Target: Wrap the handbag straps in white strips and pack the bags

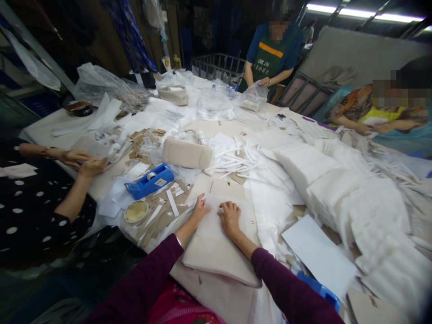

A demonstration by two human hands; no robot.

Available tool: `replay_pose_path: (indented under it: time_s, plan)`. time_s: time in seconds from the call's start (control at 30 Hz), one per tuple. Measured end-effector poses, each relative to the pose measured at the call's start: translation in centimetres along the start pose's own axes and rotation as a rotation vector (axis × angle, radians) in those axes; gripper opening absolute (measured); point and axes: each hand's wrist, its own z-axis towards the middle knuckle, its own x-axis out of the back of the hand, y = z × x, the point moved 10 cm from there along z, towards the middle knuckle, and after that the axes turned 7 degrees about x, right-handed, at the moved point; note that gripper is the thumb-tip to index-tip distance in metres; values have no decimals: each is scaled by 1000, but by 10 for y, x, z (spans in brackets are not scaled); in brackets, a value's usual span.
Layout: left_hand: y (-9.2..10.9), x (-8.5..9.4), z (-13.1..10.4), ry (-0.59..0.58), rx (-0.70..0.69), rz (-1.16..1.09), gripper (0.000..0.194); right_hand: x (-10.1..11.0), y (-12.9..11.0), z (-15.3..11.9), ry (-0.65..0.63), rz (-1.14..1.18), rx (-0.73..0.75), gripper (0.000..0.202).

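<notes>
Your left hand [201, 209] and right hand [230, 219], loosely curled, grip unclear, touch translucent sheeting [211, 226] over the beige bag [219, 261] at twelve o'clock; uneven pressure could wrinkle it.

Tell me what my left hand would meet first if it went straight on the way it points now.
Your left hand would probably meet the loose bundle of thin, white, tube-like strips ahead, though depth and height are hard to judge from this one view.
</notes>
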Motion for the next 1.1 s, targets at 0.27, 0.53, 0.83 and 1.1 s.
replay_pose_path:
  time_s: [0.27,0.53,0.83,1.1]
  plan:
    - [-6,6,12,115,-62,83,77,-7,6,-7,-107,-147,49,32]
    - [33,13,-2,419,-76,518,63,-9,3,-7,-73,-131,18,35]
    - [27,-92,-3,97,-401,1364,26,-14,9,-10,7,-98,-46,36]
    - [8,-83,4,204,-423,1612,17,-6,32,0,-63,-108,-24,28]
